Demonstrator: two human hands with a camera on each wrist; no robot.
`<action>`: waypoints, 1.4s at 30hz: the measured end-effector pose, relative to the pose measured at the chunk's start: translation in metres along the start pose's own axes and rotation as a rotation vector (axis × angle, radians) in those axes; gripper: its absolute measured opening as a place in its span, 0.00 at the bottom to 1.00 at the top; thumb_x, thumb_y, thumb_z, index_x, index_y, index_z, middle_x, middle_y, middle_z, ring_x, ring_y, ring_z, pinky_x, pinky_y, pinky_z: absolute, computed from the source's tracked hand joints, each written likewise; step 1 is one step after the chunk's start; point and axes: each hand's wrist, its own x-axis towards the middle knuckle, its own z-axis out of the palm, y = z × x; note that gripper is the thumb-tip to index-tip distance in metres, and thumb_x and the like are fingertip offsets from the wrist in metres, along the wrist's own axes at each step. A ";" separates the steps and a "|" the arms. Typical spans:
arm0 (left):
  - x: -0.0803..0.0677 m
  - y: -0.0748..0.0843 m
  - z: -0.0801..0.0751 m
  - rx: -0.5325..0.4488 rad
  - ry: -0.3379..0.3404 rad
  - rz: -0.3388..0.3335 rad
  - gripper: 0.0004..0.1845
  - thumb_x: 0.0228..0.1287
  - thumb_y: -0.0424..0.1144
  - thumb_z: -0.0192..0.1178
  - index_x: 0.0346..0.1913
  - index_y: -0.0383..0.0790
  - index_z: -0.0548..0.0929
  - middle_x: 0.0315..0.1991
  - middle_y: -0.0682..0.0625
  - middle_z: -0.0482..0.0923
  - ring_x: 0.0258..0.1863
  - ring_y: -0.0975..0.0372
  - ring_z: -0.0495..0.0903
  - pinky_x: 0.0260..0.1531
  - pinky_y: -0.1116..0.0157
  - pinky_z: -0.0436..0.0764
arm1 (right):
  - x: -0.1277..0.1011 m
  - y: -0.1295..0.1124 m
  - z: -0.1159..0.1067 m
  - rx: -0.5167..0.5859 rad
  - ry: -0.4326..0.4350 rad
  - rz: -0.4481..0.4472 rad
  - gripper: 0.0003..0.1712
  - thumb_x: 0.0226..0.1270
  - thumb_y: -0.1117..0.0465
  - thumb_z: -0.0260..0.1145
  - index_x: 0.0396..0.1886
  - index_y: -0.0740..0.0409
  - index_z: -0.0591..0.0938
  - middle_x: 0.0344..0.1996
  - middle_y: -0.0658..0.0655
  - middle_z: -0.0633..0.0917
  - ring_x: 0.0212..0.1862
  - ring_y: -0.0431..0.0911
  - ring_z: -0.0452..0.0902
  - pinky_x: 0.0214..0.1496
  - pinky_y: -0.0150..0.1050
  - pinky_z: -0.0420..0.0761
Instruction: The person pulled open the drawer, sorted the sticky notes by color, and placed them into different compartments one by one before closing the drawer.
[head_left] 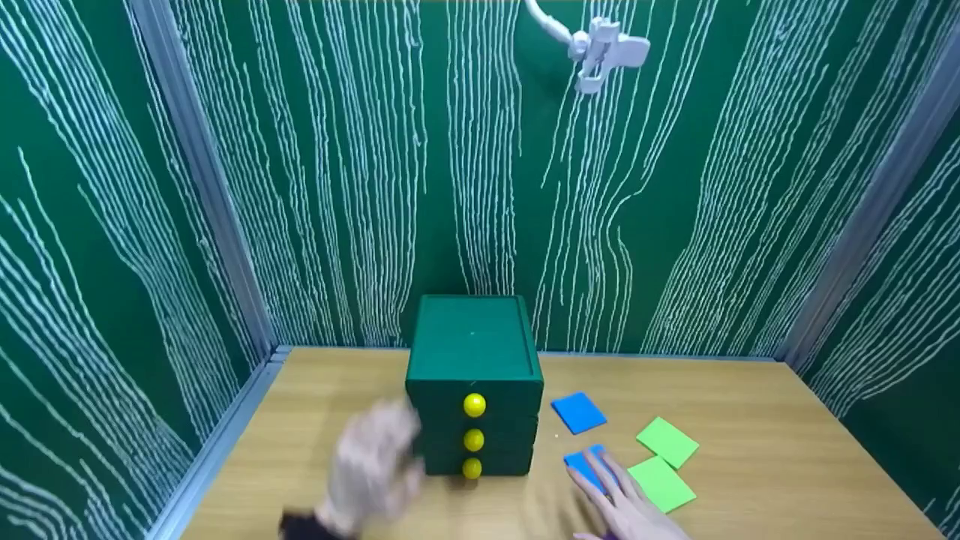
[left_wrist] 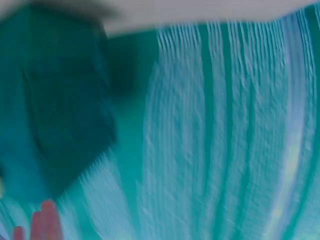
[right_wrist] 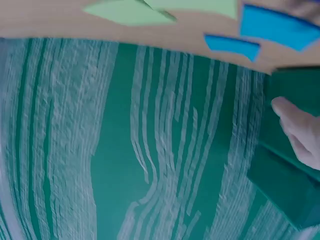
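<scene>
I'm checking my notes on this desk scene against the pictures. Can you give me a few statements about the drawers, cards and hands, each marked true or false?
1. The green drawer box has three yellow knobs. True.
2. All three drawers are pulled out. False: they all sit closed.
3. Four cards lie right of the box, two blue and two green. True: one blue card, one green card.
4. The right hand lies on a green card. False: its fingers rest on the nearer blue card.
5. The left hand grips a card. False: blurred, it is beside the box's left side, holding no card.
</scene>
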 end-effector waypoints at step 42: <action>0.104 -0.076 0.056 -0.525 -1.140 -0.561 0.28 0.71 0.40 0.49 0.74 0.45 0.67 0.80 0.46 0.55 0.81 0.52 0.49 0.79 0.50 0.50 | 0.114 -0.100 -0.042 0.047 0.086 -0.366 0.37 0.70 0.53 0.67 0.73 0.59 0.63 0.47 0.57 0.87 0.44 0.43 0.85 0.43 0.37 0.86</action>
